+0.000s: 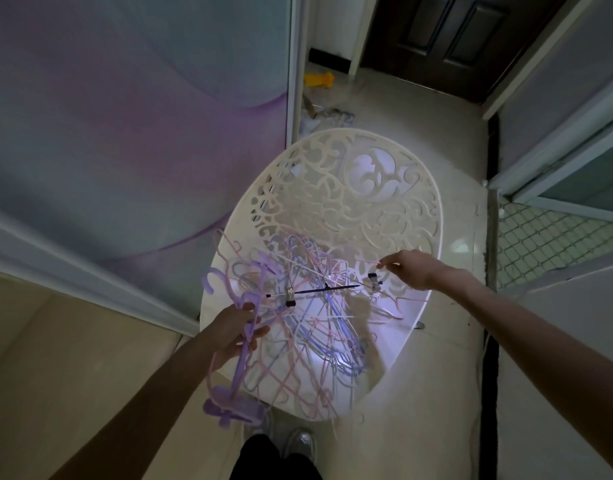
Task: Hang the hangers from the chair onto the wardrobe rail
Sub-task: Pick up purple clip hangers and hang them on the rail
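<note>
The left hand (238,329) grips purple hangers (241,344) at the chair's (419,188) left edge. The right hand (407,270) pinches a pink hanger (365,262) near its right edge, above the tangled pile (315,327).

yellow toy (319,80), dark door (461,39)

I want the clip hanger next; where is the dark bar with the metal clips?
In the head view, the dark clip hanger lies across the hanger pile on the white chair, between the left hand and right hand.
</note>
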Demonstrator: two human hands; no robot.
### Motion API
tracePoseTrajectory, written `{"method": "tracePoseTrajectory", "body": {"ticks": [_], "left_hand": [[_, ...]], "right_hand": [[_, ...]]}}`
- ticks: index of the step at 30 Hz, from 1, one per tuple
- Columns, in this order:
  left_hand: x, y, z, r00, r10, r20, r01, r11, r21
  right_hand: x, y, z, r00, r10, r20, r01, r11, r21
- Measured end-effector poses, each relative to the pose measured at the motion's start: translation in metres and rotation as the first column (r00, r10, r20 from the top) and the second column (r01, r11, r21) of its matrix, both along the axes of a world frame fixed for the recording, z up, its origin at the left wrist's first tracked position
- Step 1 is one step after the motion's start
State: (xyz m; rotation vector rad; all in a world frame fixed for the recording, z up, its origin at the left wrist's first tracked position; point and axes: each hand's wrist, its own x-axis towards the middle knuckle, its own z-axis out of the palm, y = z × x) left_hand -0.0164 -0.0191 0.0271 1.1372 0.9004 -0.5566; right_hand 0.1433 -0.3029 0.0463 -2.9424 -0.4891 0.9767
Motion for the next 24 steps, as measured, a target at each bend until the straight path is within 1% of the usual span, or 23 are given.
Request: {"method": "tracePoseTrajectory", "body": {"ticks": [2,4,6,9,11,13,15,17,18,20,22,24], "left_hand": [[0.003,0.001,0.004,1.000,0.008,-0.002,-0.008,1.000,-0.017],[0.006,0.004,0.011,1.000,0.021,-0.008,-0.021,0.999,-0.038],[0.010,0.006,0.018,0.999,0.042,-0.015,-0.043,0.998,-0.052],[0.013,0.009,0.032,0.992,0.123,-0.001,-0.123,0.988,-0.089],[0.011,0.011,0.044,0.985,0.172,0.010,-0.169,0.976,-0.134],[0.004,0.014,0.057,0.976,0.218,0.017,-0.212,0.960,-0.184],[-0.011,0.020,0.074,0.968,0.250,0.023,-0.238,0.945,-0.223],[-0.020,0.022,0.080,0.971,0.240,0.002,-0.232,0.938,-0.257],[-0.031,0.025,0.090,0.969,0.248,0.005,-0.236,0.929,-0.284],[-0.052,0.028,0.104,0.959,0.282,0.014,-0.259,0.899,-0.354],[-0.071,0.031,0.119,0.930,0.362,0.062,-0.304,0.855,-0.421],[-0.085,0.029,0.137,0.912,0.391,0.122,-0.288,0.824,-0.488]], "right_hand": [[0.005,0.002,0.009,0.999,0.034,-0.030,-0.035,0.998,-0.045],[0.007,0.004,0.022,0.997,0.060,-0.053,-0.062,0.998,-0.033],[0.008,0.007,0.041,0.994,0.076,-0.078,-0.074,0.997,0.028],[0.002,0.012,0.079,0.988,0.092,-0.120,-0.069,0.980,0.185],[-0.013,0.017,0.105,0.989,0.138,-0.052,-0.121,0.961,0.247],[-0.034,0.019,0.130,0.974,0.199,0.110,-0.222,0.937,0.271],[-0.061,0.020,0.153,0.946,0.221,0.236,-0.294,0.894,0.339],[-0.078,0.015,0.161,0.948,0.176,0.264,-0.281,0.850,0.445],[-0.089,0.015,0.169,0.947,0.155,0.280,-0.284,0.812,0.510],[-0.109,0.018,0.175,0.951,0.068,0.302,-0.249,0.747,0.616],[-0.131,0.031,0.178,0.948,0.015,0.319,-0.239,0.694,0.679],[-0.155,0.053,0.174,0.946,0.049,0.320,-0.267,0.676,0.687]]}}
